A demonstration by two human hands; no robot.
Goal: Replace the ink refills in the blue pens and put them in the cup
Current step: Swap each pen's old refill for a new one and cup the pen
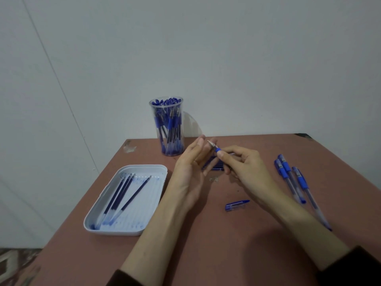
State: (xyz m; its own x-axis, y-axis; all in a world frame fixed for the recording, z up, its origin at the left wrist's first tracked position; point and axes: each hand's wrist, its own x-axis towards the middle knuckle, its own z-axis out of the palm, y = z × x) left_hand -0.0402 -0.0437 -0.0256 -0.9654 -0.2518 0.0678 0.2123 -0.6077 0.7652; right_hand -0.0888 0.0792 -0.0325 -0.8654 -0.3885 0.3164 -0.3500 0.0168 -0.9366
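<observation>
My right hand (245, 164) pinches a blue pen (214, 148) near its grip, tip pointing up and to the left. My left hand (193, 162) is held beside it with fingers straight, fingertips close to the pen's tip. Behind my hands lies a row of fresh blue refills (214, 165), partly hidden. A clear cup (168, 126) packed with blue pens stands at the table's back. A loose blue pen cap (237, 204) lies on the table in front of my right wrist. Three capped blue pens (292, 178) lie to the right.
A white tray (144, 221) at the front left holds several used refills (123, 195) and ink smears. The brown table (206, 244) ends at a grey wall behind the cup. Its left edge runs diagonally past the tray.
</observation>
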